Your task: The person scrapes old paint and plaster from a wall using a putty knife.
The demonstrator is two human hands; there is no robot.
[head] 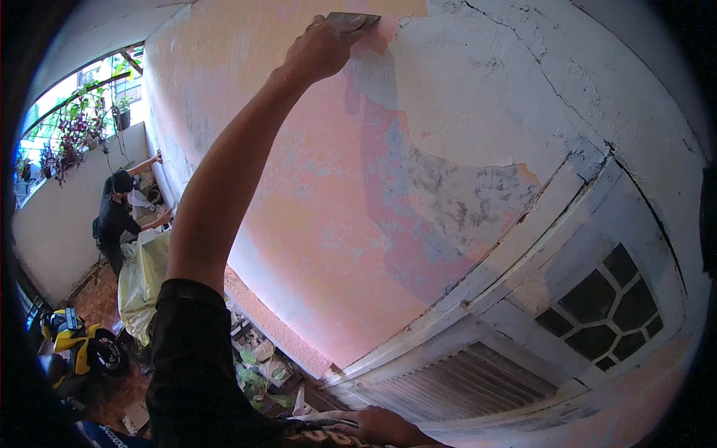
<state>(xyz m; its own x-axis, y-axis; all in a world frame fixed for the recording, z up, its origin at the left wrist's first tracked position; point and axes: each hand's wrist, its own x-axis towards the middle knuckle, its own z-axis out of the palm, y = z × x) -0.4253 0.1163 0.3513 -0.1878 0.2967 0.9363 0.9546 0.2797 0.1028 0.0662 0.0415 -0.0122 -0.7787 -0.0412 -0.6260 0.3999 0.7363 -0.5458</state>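
My left hand (325, 47) is raised high on the wall and grips a flat metal scraper (358, 21). The scraper lies at the wall's surface, close to the ragged edge of a white paint layer (470, 89). Left of that edge, the wall (313, 224) shows bare pink and orange patches with bluish traces. Grey mottled stains (459, 196) mark the part below the white layer. Low in the view, my right hand (386, 425) is by my dark shirt, next to a pale, streaked thing; its fingers are partly hidden.
A weathered white wooden frame (538, 241) with louvres (459, 381) and dark panes (594, 302) borders the wall. Another person (115, 218) reaches to the wall beside a yellowish sheet (143, 280). A yellow motorcycle (84, 344), rubble and leafy plants (255, 372) stand below.
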